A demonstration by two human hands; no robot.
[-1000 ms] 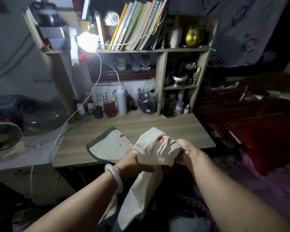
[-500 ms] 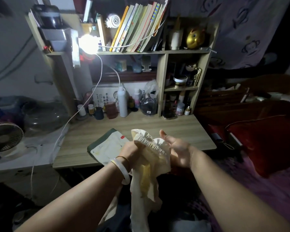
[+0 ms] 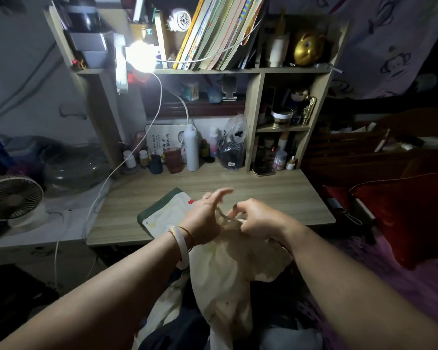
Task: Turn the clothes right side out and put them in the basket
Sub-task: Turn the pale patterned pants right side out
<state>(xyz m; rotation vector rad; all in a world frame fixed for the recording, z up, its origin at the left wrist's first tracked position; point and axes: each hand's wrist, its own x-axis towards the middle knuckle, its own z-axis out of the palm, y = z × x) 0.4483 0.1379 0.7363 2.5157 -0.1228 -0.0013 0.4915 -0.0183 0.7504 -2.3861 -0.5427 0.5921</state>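
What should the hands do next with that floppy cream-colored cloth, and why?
Probably pull the gathered edge apart and shake the cream garment down. The right hand pinches its bunched top edge, the left hand is beside it with fingers partly lifted, and the rest hangs crumpled below the desk. Opening it would show which side faces out. No basket is in view yet.

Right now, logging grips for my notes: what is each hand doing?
Left hand: fingers spread open, though a fold of the cream fabric garment seems hooked at its thumb.
Right hand: closed, pinching the garment's gathered edge.
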